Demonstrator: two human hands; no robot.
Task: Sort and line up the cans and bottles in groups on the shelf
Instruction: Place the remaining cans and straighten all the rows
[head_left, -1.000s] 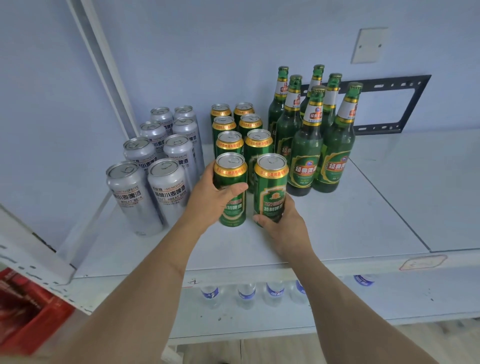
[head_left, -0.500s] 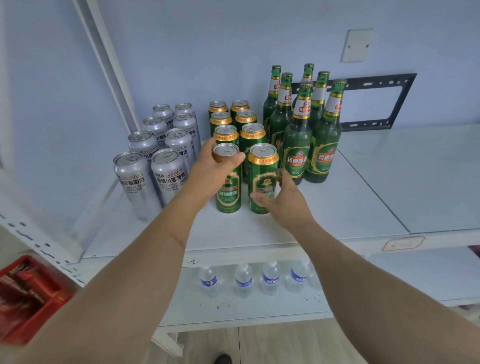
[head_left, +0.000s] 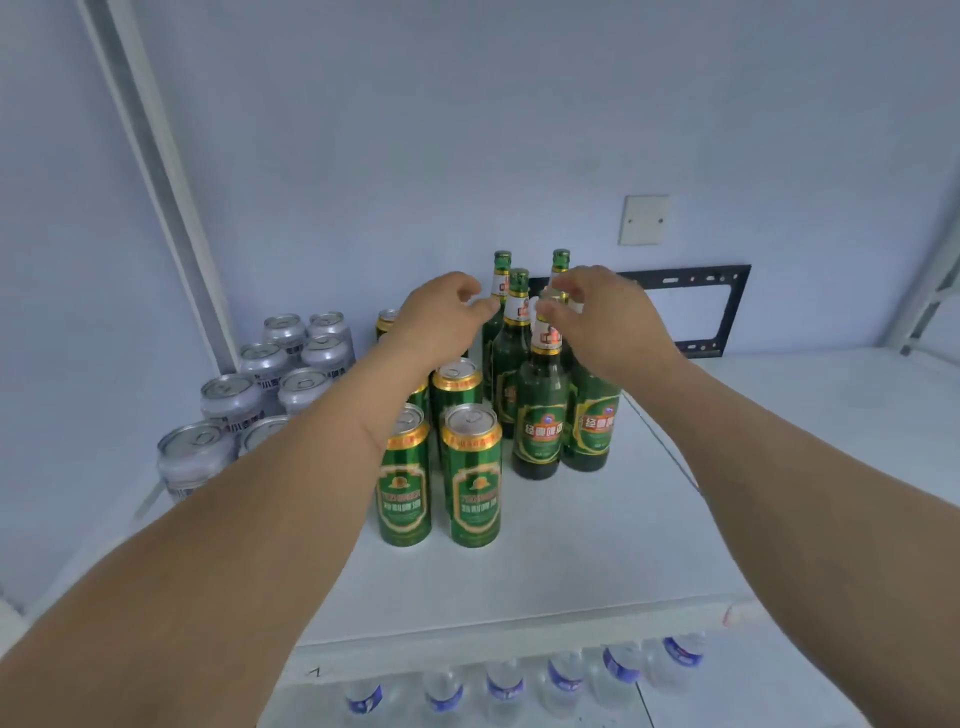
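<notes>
Green cans (head_left: 470, 478): you had let go of them.
Hands: left hand (head_left: 434, 317), right hand (head_left: 602, 317) rose to the bottles (head_left: 540, 410), fingers loosely curled, holding nothing.
Meaning: cans look lined up; bottles seem next.

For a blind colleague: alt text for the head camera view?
Both hands, left hand and right hand, reach over green cans toward green bottles on a white shelf. Silver cans stand left.

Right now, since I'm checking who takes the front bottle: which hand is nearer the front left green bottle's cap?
Right. The right hand has its fingertips at the cap of the front left green bottle; the left hand hovers just left of its neck, nearer the bottle behind.
</notes>
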